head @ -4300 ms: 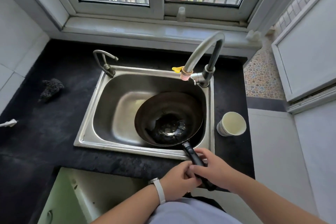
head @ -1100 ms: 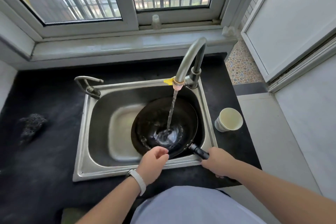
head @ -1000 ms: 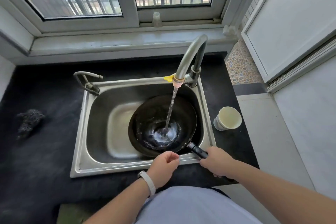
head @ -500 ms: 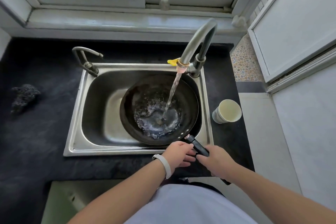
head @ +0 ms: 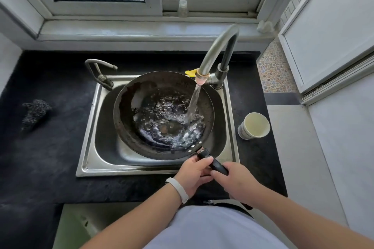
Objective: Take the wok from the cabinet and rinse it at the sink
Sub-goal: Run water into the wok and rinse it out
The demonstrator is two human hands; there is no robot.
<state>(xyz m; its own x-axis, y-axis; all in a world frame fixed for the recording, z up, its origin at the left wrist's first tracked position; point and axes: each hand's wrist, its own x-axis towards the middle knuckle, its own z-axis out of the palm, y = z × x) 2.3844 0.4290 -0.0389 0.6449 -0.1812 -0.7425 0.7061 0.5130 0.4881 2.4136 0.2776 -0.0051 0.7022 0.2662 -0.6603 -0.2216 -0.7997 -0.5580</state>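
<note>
water-filled wok [head: 141, 127] in sink [head: 89, 147], both hands [head: 194, 172] [head: 236, 182] clenched around its handle [head: 214, 162]

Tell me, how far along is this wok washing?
Done: the wok is out of the cabinet and over the sink. In hand: the tap is running into it, water pools in the bowl, and the left hand and right hand both grip the handle. Left: swirling and tipping out the water; dark residue shows on the inside wall.
</note>
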